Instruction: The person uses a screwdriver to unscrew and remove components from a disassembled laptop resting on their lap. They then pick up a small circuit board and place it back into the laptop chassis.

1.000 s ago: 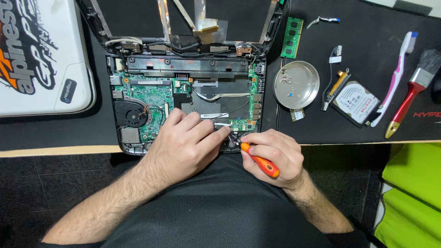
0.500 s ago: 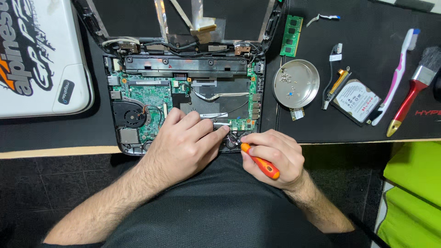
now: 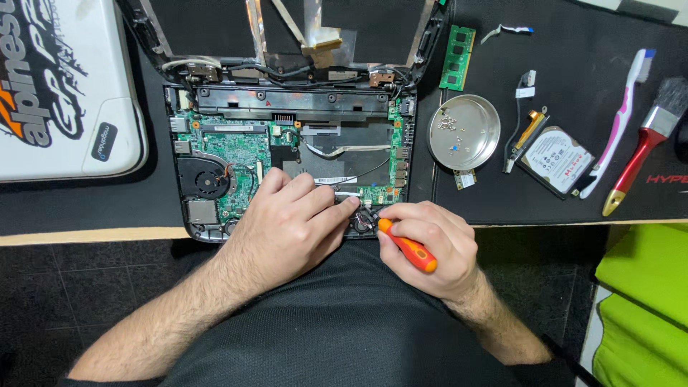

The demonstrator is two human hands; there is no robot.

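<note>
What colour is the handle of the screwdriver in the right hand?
Orange, on the small plastic-handled screwdriver gripped by the right hand; head view.

Electronics repair bench: opened laptop (image 3: 287, 143), screw dish (image 3: 464, 132).

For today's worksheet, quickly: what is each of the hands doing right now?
Left hand: holds nothing visible, fingertips resting on the opened laptop.
Right hand: closed on the orange screwdriver.

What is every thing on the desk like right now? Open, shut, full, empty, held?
laptop: opened up, green circuit board bare.
screwdriver: held in right hand, tip at the laptop's front edge.
left hand: resting on the board, fingers beside the tip.
metal dish: holds a few small screws.
memory stick: out, lying flat.
hard drive: out, lying flat.
toothbrush: lying unused.
paintbrush: lying unused.
</note>
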